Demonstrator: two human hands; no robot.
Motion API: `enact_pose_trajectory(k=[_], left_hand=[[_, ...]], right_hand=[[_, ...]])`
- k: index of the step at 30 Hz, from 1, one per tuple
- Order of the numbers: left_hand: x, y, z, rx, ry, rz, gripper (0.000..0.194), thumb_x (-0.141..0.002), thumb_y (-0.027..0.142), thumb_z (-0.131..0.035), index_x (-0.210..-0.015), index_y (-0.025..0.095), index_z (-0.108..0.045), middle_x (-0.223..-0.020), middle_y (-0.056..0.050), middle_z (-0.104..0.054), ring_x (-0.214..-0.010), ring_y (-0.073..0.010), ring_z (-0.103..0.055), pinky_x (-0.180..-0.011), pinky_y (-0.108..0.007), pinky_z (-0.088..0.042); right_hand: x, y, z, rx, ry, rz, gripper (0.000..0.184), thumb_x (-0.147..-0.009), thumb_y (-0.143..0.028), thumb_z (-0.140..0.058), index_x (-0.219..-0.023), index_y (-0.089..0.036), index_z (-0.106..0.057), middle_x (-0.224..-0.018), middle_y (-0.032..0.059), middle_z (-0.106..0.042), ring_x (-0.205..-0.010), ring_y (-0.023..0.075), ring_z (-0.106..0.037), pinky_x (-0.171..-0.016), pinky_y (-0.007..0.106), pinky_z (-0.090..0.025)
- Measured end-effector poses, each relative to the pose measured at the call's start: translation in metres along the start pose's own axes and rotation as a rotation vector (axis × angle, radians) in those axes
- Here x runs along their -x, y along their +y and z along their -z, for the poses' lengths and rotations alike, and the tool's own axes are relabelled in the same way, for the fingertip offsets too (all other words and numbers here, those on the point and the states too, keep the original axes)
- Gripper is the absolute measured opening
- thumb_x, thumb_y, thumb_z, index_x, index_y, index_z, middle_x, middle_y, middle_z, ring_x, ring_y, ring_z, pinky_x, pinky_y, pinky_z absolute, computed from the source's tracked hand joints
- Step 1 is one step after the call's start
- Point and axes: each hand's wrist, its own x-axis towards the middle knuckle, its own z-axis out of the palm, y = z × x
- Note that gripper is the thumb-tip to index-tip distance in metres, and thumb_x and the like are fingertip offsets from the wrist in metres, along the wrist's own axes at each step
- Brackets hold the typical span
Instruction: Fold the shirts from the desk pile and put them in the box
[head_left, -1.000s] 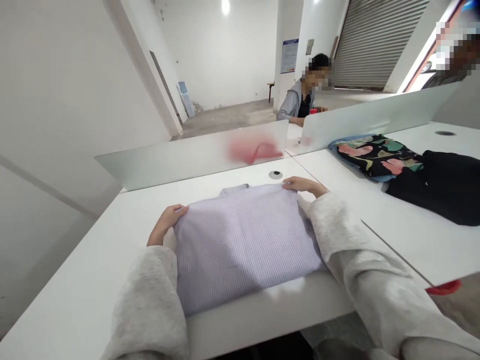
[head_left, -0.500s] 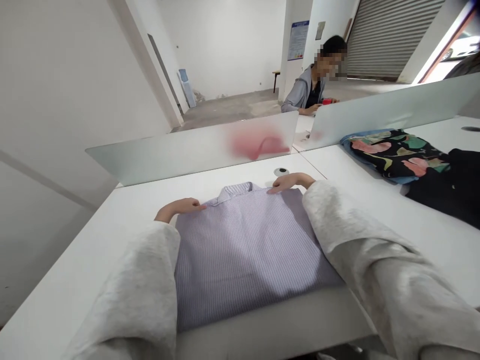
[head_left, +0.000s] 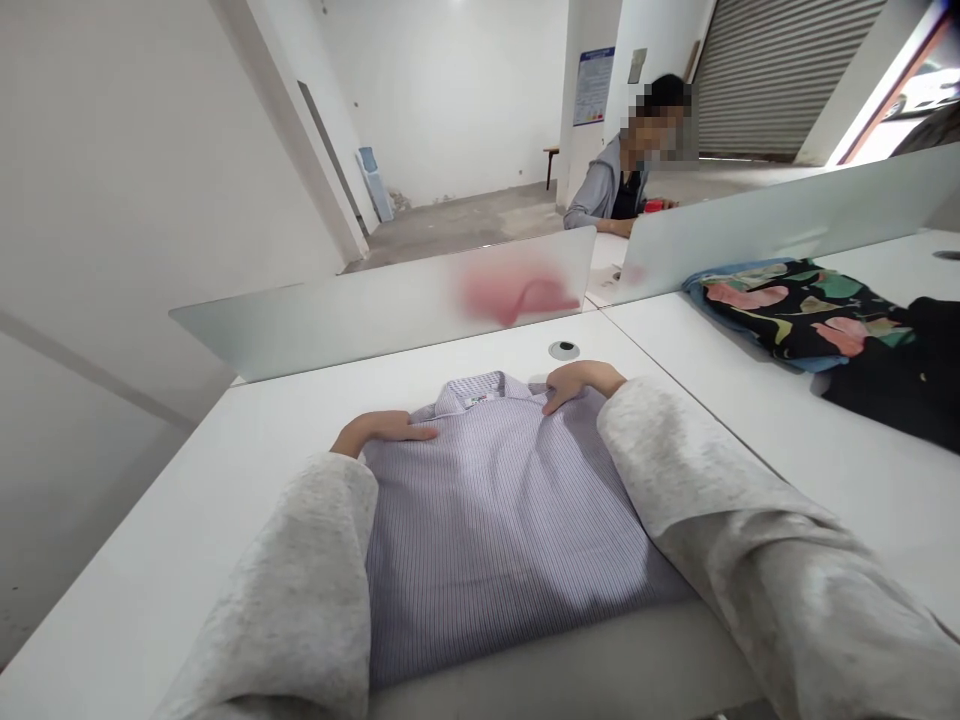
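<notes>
A light purple striped shirt (head_left: 495, 520) lies folded on the white table, its collar (head_left: 471, 390) at the far edge with a small label inside. At the shirt's left shoulder edge, my left hand (head_left: 386, 427) grips the cloth, thumb on top and the other fingers mostly tucked behind. My right hand (head_left: 574, 383) holds the opposite shoulder edge in the same way, with its fingertips partly hidden by the fabric. Both forearms, in pale grey sleeves, run along the shirt's sides.
Frosted dividers (head_left: 390, 308) border the table's (head_left: 187, 500) far side. Floral dark clothing (head_left: 795, 305) and a black garment (head_left: 907, 380) lie to the right. A round cable-hole cover (head_left: 564, 350) is beyond my right hand. Another person (head_left: 600, 190) sits behind the divider.
Both hands have shifted slightly inward and gripped the shoulder edges. The shirt has moved a little nearer, and its collar has opened up, showing the label.
</notes>
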Motion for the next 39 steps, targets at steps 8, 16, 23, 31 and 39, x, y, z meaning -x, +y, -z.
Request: enact_pose_trajectory(k=[8,16,23,31,39], left_hand=[[0.024,0.014,0.004,0.219,0.033,-0.416,0.054,-0.066,0.047,-0.067,-0.115,0.024,-0.062,-0.118,-0.002,-0.064,-0.109,-0.0253,-0.056,-0.093,-0.031,-0.041],[0.018,-0.001,-0.001,0.504,0.174,-0.419,0.08,-0.067,0.042,-0.065,-0.141,0.028,-0.039,-0.148,-0.001,-0.039,-0.131,-0.026,-0.04,-0.102,-0.03,-0.037],[-0.005,-0.028,-0.029,0.447,0.287,-0.066,0.071,-0.078,0.067,-0.041,-0.13,0.02,-0.049,-0.132,-0.013,-0.055,-0.114,-0.0276,-0.055,-0.085,-0.033,-0.047],[0.044,-0.059,-0.026,0.451,0.183,-0.17,0.044,-0.059,0.06,-0.065,-0.085,0.025,-0.07,-0.091,-0.004,-0.07,-0.09,-0.029,-0.062,-0.076,-0.033,-0.047],[0.034,-0.087,-0.029,0.507,0.507,-0.115,0.045,-0.069,0.064,-0.058,-0.076,0.02,-0.066,-0.075,-0.001,-0.067,-0.072,-0.0201,-0.059,-0.067,-0.026,-0.044]], right_hand=[[0.044,-0.01,0.026,-0.243,-0.063,0.482,0.04,-0.068,-0.032,-0.069,-0.106,-0.021,-0.071,-0.107,0.0019,-0.069,-0.091,0.0174,-0.062,-0.078,0.024,-0.044],[0.02,0.001,0.014,-0.336,0.171,0.456,0.048,-0.076,-0.036,-0.063,-0.121,-0.021,-0.063,-0.12,0.0056,-0.063,-0.105,0.0211,-0.059,-0.088,0.028,-0.043],[0.013,0.033,-0.017,-0.32,0.223,0.141,0.048,-0.079,-0.055,-0.055,-0.108,-0.018,-0.066,-0.108,0.0098,-0.066,-0.095,0.0228,-0.061,-0.079,0.03,-0.044],[0.045,0.07,-0.03,-0.361,0.203,0.199,0.039,-0.064,-0.053,-0.066,-0.079,-0.017,-0.064,-0.079,0.0032,-0.063,-0.071,0.0174,-0.054,-0.065,0.028,-0.04],[0.052,0.071,-0.04,-0.676,0.568,0.179,0.042,-0.072,-0.054,-0.058,-0.088,-0.016,-0.061,-0.078,0.0016,-0.06,-0.067,0.0129,-0.051,-0.06,0.025,-0.037]])
